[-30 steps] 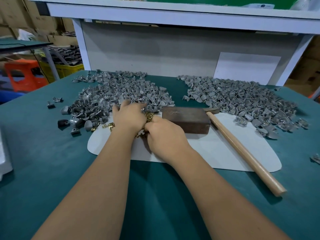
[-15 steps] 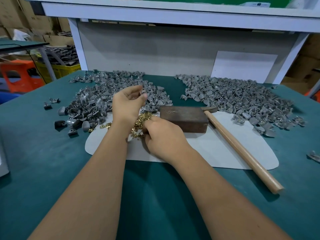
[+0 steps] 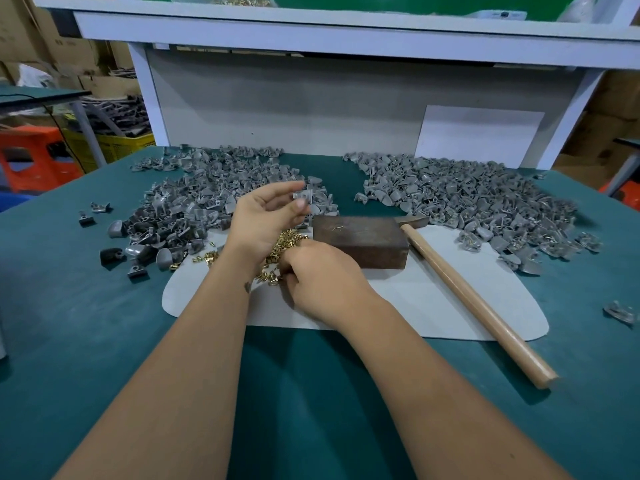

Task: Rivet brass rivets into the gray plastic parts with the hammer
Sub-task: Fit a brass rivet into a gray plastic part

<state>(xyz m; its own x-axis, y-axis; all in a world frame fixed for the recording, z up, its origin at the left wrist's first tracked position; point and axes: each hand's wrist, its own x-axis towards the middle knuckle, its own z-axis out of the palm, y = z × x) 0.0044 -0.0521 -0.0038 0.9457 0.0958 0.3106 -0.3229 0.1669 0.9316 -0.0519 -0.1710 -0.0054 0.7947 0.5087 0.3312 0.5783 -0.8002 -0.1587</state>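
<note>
my left hand [image 3: 265,216] is raised with its fingertips pinching one gray plastic part [image 3: 304,196], while my right hand [image 3: 320,277] has its fingers curled down into the brass rivets [image 3: 277,249] heaped on the white mat [image 3: 433,306], though i cannot tell if they grip one. just right of both hands the brown block [image 3: 362,241] sits on the mat, with the hammer [image 3: 464,296] lying untouched at its right, handle running toward the near right. gray parts lie in a left pile [image 3: 194,206] and a right pile [image 3: 460,199] on the green table [image 3: 86,323].
</note>
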